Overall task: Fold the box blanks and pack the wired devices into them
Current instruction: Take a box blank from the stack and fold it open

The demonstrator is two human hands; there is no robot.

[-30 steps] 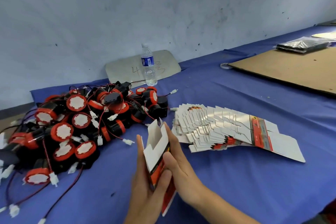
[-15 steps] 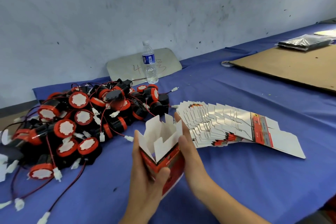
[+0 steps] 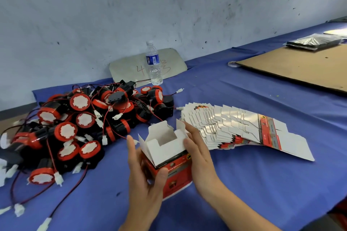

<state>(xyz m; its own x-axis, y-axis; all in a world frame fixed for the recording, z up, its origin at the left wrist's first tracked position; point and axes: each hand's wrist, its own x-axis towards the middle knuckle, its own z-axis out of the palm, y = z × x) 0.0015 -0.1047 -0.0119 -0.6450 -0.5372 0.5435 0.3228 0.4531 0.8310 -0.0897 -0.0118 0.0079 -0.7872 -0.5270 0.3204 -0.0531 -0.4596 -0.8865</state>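
Observation:
A red and white box [image 3: 170, 157] stands squared up between my hands, its white top flaps raised and its inside bare. My left hand [image 3: 144, 180] grips its left side, thumb across the red front face. My right hand [image 3: 199, 155] lies flat along the box's right side, fingers straight. A fanned stack of flat box blanks [image 3: 234, 127] lies just right of the box. A heap of black and red wired devices [image 3: 84, 124] with white connectors covers the cloth to the left.
A water bottle [image 3: 154, 63] stands by the wall in front of a grey board [image 3: 131, 67]. A brown cardboard sheet [image 3: 300, 65] and a plastic-wrapped pack [image 3: 313, 42] lie at the far right. Loose wires and connectors [image 3: 45, 225] trail toward the near left edge of the blue cloth [image 3: 262, 184].
The flat blank has been opened out into a square tube with its top flaps spread. Both hands and the box have shifted a little to the right.

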